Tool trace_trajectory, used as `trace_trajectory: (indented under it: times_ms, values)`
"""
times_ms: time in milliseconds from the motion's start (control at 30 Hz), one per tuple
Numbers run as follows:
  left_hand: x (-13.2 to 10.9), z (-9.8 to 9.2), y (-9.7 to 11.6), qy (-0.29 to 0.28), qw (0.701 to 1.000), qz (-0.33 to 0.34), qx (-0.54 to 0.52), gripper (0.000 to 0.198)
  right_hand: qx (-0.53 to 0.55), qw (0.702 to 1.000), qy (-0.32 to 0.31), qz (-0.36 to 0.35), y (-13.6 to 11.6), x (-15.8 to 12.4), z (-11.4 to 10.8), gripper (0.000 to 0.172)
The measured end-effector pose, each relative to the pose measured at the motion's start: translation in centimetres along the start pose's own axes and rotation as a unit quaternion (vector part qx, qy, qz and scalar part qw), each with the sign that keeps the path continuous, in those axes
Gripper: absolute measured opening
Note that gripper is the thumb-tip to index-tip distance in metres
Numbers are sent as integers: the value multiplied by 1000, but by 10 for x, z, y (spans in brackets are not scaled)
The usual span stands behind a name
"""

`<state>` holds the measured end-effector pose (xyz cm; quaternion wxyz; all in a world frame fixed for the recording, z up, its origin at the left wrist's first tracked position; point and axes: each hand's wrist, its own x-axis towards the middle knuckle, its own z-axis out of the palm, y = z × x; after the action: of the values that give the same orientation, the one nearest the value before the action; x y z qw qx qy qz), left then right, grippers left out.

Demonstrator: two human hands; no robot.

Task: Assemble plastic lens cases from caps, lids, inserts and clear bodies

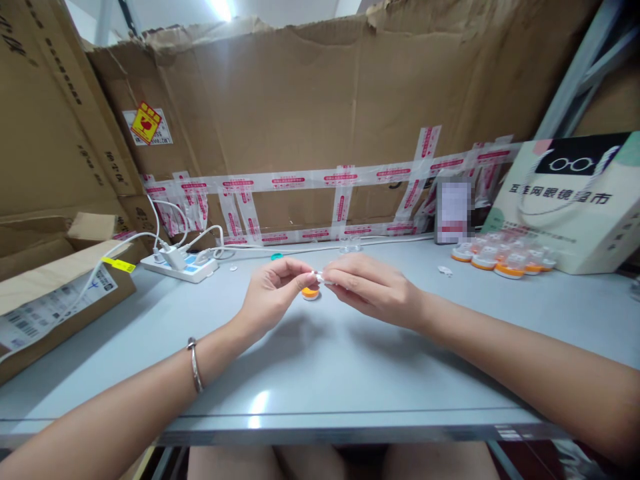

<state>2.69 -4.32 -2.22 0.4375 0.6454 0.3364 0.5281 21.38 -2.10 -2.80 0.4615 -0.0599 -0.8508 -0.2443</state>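
My left hand [274, 288] is closed in a pinch, thumb and index finger on a small white piece [320, 277]. My right hand [373, 288] grips the same piece from the other side, so both hands meet over the table. The fingers cover most of it, and I cannot make out its kind. Just below the fingertips an orange and white round cap-like piece [311, 294] rests on the table. Behind the hands lie a small green ring-like piece [277, 256] and clear plastic round parts [350, 245].
Several clear containers with orange bases [510, 268] cluster at right, before a paper bag [570, 200]. A phone [454, 212] leans against the cardboard [300, 100]. A small white piece [445, 271] lies near it. At left are a power strip [180, 265] with cables and an opened carton [65, 293].
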Motion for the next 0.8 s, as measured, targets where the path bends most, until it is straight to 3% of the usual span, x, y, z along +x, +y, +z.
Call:
trace_trajectory:
  times_ms: [267, 467, 700, 800]
  values:
    - [-2, -1, 2, -16, 1000, 25, 1, 9, 52, 998, 7, 41, -1, -1, 0, 26]
    - [-3, -1, 5, -13, 999, 48, 10, 9, 57, 998, 2, 33, 0, -2, -1, 30]
    - [-3, -2, -2, -19, 998, 44, 45, 13, 15, 999, -36, -33, 3, -1, -5, 34]
    - [-2, -4, -5, -20, 997, 43, 67, 15, 26, 999, -42, -7, 3, -1, -3, 29]
